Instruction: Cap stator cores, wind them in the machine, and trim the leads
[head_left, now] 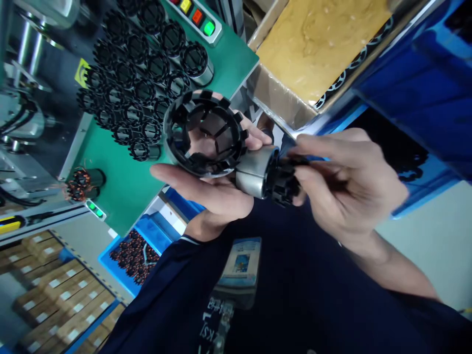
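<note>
My left hand (206, 189) cradles two metal stator cores fitted with black plastic slotted end caps. One stator core (204, 132) faces the camera with its hollow bore showing. The second stator core (258, 172) lies on its side next to it, resting on my fingers. My right hand (346, 182) pinches the black end cap (285, 184) on that second core, fingers closed around it. Both hands are held close in front of my dark blue jacket.
Several identical black-capped stators (140, 78) stand in rows on a green worktable (125, 182). A button panel (197, 17) sits at its far edge. A wound stator (83, 182), a blue bin of copper-wound parts (134, 255), a cardboard box (317, 49) and stacked cartons (59, 295) surround it.
</note>
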{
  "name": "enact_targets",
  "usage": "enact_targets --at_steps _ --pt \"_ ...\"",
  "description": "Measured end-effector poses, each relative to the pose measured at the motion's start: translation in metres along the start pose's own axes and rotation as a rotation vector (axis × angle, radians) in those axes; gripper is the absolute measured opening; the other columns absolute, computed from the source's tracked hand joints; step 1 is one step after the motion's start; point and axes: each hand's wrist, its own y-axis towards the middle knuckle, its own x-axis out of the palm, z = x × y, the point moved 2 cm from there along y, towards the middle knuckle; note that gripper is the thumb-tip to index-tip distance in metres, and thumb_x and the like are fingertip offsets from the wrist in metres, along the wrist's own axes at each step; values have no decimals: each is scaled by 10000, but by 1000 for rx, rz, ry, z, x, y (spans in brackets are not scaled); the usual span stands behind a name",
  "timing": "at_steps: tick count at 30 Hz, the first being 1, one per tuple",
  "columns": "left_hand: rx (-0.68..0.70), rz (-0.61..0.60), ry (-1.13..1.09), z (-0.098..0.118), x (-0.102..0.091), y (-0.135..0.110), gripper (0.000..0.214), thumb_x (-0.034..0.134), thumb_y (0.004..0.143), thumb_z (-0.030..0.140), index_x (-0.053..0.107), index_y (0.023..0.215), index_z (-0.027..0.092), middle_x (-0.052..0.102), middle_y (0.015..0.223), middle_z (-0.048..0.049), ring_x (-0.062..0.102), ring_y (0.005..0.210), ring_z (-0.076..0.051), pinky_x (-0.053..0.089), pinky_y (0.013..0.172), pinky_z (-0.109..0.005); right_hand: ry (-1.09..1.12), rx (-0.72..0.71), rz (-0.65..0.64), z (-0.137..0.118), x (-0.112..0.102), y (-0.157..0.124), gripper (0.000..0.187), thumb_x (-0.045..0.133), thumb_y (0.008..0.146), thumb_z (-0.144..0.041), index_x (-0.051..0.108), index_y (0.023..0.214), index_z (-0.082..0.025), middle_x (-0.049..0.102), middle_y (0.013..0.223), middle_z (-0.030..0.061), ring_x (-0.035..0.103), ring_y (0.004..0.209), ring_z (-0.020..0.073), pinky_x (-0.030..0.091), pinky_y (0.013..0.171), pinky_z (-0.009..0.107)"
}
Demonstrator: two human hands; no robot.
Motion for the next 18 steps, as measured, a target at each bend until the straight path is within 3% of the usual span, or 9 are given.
enact_targets --at_steps 2,4,6,9,10,12,13,15,18 --pt "132 65 44 0 6 -2 914 -59 1096 847 633 1412 341 511 751 -12 553 684 -255 550 776 -429 33 -28 20 8 10 -1 592 826 994 -153 865 1440 -540 904 1211 -32 854 960 281 735 690 436" --pt "171 89 72 -1 -2 -2 941 -115 1092 840 599 1459 349 597 859 -27 561 689 -243 559 773 -431 75 -49 4 14 15 -3 526 826 1004 -210 876 1433 -510 899 1254 -3 870 1071 309 761 745 444" --pt "239 -15 68 1 -19 0 853 -30 1108 871 578 1443 375 640 939 -33 627 797 -242 585 879 -419 159 -29 -64 17 17 -6 515 870 999 -361 850 1505 -451 867 1362 50 867 1056 310 751 664 407" --pt "296 -260 206 2 -35 4 656 291 1092 939 614 1325 418 696 1016 -28 712 1033 -262 590 993 -412 226 3 -128 16 19 -10 702 980 905 -508 801 1580 -446 817 1418 81 842 1045 313 704 535 366" --pt "308 -265 247 2 -35 6 615 313 1100 920 620 1300 426 727 1120 -20 714 1034 -254 596 982 -412 222 6 -118 15 19 -11 731 1012 875 -484 801 1574 -461 817 1401 75 835 1079 324 701 537 368" --pt "402 -95 155 3 -25 9 626 205 1150 855 627 1213 397 722 1310 8 647 830 -194 601 812 -394 212 -2 -68 11 19 -12 726 1051 834 -396 835 1526 -430 829 1343 72 823 1117 331 710 575 378" --pt "466 5 48 3 -17 10 690 105 1170 811 631 1152 364 707 1303 8 577 712 -162 572 688 -378 221 12 -54 9 19 -13 746 1068 815 -366 836 1523 -402 832 1339 72 823 1110 321 723 606 383" --pt "521 136 -120 3 -1 12 823 -48 1159 781 609 999 312 648 1061 -14 427 549 -143 451 483 -364 248 73 -54 5 18 -14 883 1110 768 -350 782 1586 -395 826 1411 57 831 1120 304 757 672 396" --pt "442 88 -73 2 11 16 939 -254 1050 822 545 952 338 408 713 -20 385 471 -220 368 412 -418 236 139 -98 2 16 -15 1019 1101 794 -301 661 1695 -488 818 1533 -1 858 1151 291 771 710 401"
